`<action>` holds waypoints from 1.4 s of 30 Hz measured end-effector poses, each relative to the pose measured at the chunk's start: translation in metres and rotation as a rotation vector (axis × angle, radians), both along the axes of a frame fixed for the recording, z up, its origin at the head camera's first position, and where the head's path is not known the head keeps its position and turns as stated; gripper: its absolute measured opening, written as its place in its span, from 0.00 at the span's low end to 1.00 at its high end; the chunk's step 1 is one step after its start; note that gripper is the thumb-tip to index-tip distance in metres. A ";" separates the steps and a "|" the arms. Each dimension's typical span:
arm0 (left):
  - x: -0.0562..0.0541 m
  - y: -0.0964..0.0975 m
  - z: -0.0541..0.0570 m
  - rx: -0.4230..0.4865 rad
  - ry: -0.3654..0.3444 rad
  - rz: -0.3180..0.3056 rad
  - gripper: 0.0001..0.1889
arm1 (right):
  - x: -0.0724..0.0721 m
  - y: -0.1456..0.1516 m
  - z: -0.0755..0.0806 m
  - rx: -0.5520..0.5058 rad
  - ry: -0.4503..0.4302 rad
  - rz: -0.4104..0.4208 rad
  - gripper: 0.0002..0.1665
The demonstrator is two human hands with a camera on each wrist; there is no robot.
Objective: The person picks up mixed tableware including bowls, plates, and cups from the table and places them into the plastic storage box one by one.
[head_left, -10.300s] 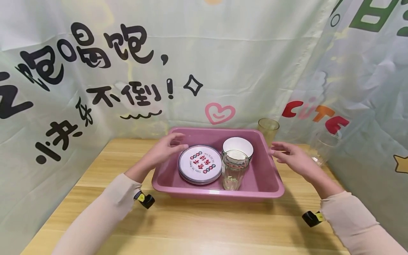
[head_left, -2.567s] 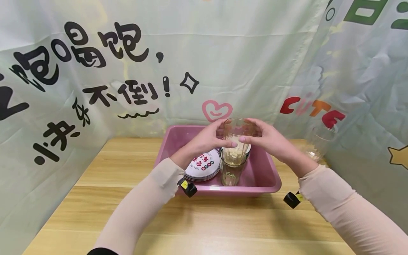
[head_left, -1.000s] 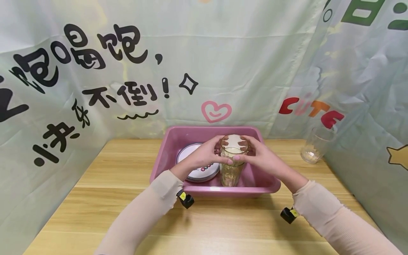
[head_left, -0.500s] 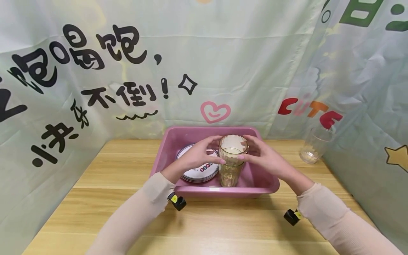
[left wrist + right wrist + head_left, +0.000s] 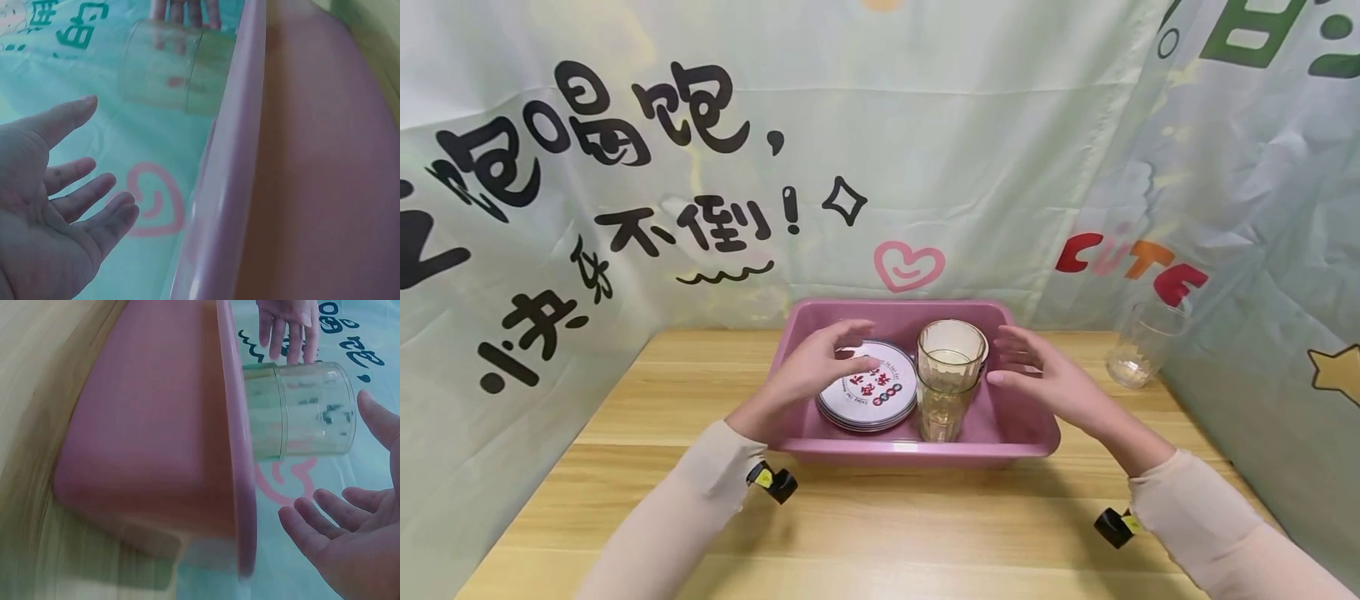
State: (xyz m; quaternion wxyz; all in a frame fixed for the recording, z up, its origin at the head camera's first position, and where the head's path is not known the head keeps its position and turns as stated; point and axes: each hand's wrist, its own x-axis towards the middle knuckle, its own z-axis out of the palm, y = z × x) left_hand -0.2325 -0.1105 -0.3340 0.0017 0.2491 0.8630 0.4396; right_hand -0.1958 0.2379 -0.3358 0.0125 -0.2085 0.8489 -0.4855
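Observation:
Two drinking glasses are nested in the pink basin point(image 5: 1015, 421). The upper, yellowish glass point(image 5: 948, 350) rises above the rim of the lower glass point(image 5: 942, 417). Left of them lies a stack of printed plates point(image 5: 865, 392). A white bowl point(image 5: 979, 335) is mostly hidden behind the glasses. My left hand point(image 5: 816, 362) hovers over the plates with fingers spread, touching nothing. On the other side my right hand point(image 5: 1052, 379) hangs over the basin's right part, apart from the glass. Both wrist views show the upper glass point(image 5: 159, 69) point(image 5: 315, 409) standing free between loose fingers.
A clear glass point(image 5: 1138, 346) stands on the wooden table point(image 5: 925, 533) at the right, close to the cloth wall. Printed cloth point(image 5: 1000, 150) closes off the back and both sides. Bare wood lies in front of the basin.
The yellowish glass from behind the basin was brought over and set into the glass inside. Both hands then let it go and drew apart, left hand leftward, right hand rightward.

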 end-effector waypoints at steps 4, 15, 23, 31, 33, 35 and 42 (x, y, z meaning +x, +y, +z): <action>0.000 -0.019 -0.001 0.021 -0.029 0.051 0.32 | 0.002 0.012 -0.003 0.028 -0.005 -0.043 0.46; -0.004 -0.077 -0.022 0.008 -0.074 0.261 0.37 | 0.007 0.048 -0.010 0.140 0.059 -0.175 0.41; -0.006 -0.101 -0.045 0.146 -0.187 0.289 0.41 | 0.008 0.072 -0.020 0.195 0.108 -0.273 0.41; -0.011 -0.106 -0.072 0.462 -0.455 0.204 0.40 | 0.008 0.096 -0.033 0.218 0.072 -0.415 0.50; -0.010 -0.105 -0.076 0.505 -0.490 0.203 0.39 | 0.006 0.103 -0.036 0.211 0.075 -0.448 0.51; -0.009 -0.105 -0.079 0.527 -0.516 0.212 0.37 | 0.003 0.110 -0.040 0.199 0.063 -0.479 0.52; -0.007 -0.104 -0.088 0.530 -0.556 0.235 0.36 | -0.005 0.133 -0.047 0.113 -0.023 -0.542 0.55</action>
